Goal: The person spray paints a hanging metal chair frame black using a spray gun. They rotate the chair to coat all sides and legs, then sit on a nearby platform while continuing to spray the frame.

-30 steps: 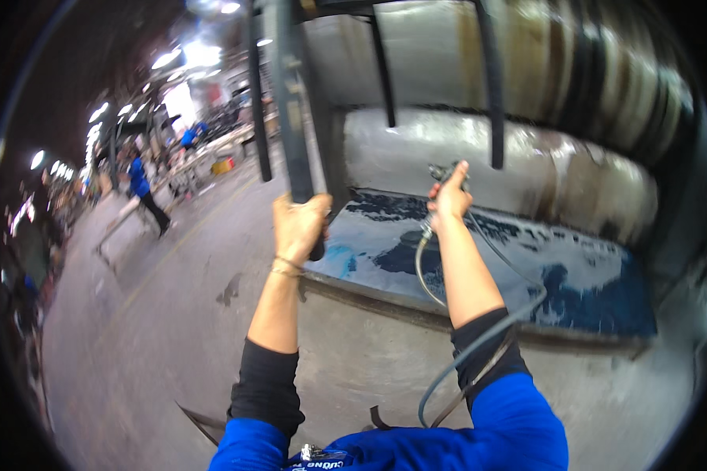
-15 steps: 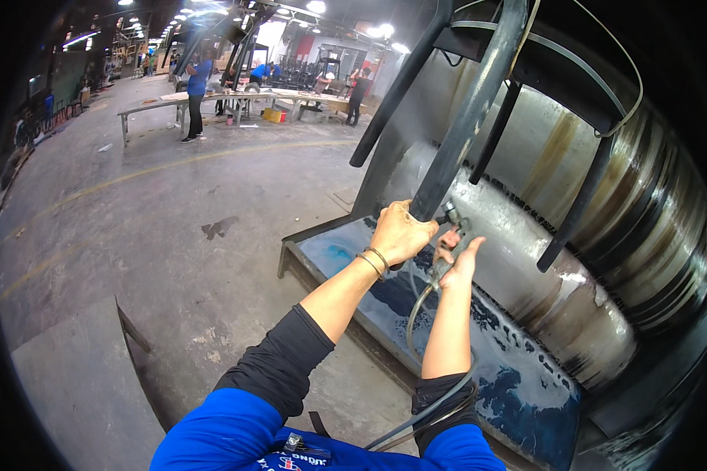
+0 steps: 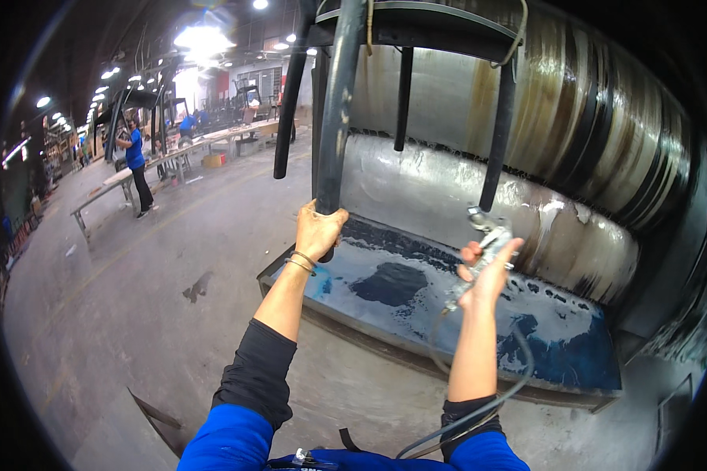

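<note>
Chair frame (image 3: 416, 35), dark, is raised above the level of the tray (image 3: 353, 334), legs pointing down. The left hand (image 3: 320, 229) wraps the low end of the nearest leg (image 3: 336, 118); the right hand (image 3: 487, 275) grips a metal spray gun (image 3: 491, 235) above the tray. Good handling likely means steadying the frame by that leg and keeping the gun clear of its legs. The hose (image 3: 525, 369) loops by the right forearm and could snag. Curved metal walls (image 3: 440, 173) rise behind the tray; well left of it, a co-worker (image 3: 136, 157) stands beside a long surface (image 3: 102, 191).
</note>
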Demonstrator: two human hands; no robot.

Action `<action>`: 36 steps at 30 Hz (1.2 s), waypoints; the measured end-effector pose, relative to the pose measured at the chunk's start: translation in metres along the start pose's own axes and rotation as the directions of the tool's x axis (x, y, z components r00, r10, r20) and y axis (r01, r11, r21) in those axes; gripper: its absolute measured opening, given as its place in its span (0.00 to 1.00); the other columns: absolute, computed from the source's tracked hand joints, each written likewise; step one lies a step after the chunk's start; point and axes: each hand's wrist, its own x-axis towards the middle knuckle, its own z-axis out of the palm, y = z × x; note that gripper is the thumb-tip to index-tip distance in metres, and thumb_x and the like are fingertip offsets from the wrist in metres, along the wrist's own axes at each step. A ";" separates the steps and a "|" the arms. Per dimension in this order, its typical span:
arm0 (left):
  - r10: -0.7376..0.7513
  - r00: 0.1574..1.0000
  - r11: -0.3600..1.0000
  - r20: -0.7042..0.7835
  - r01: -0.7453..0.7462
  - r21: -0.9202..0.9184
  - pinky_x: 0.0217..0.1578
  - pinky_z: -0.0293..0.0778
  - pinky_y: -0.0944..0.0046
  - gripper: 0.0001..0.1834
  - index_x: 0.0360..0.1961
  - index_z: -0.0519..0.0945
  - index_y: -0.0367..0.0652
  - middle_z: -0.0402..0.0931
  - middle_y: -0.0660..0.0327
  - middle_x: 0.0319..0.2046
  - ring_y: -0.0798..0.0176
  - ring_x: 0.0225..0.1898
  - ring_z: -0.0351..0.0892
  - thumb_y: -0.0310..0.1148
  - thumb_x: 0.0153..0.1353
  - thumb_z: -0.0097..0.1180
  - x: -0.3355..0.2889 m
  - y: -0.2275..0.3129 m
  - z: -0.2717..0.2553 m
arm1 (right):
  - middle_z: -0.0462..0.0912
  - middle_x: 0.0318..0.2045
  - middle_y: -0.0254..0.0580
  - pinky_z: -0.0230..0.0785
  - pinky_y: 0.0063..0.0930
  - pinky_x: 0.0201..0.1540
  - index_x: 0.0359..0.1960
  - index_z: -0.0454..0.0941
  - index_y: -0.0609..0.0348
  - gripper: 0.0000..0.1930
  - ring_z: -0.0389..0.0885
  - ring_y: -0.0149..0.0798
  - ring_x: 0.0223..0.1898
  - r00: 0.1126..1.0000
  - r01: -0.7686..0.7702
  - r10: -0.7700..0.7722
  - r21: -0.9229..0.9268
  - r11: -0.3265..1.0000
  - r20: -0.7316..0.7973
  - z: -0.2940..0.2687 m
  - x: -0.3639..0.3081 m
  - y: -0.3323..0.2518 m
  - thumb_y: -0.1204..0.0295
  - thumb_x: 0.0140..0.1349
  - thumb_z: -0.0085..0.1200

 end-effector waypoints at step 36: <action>0.067 0.998 0.995 0.012 -0.068 0.079 0.16 0.69 0.64 0.06 0.25 0.78 0.37 0.76 0.63 0.15 0.67 0.12 0.74 0.27 0.56 0.61 0.054 -0.039 0.010 | 0.75 0.22 0.34 0.54 0.19 0.15 0.35 0.73 0.56 0.37 0.75 0.27 0.21 0.953 0.115 -0.149 -0.138 0.984 -0.263 -0.032 0.080 -0.129 0.29 0.70 0.41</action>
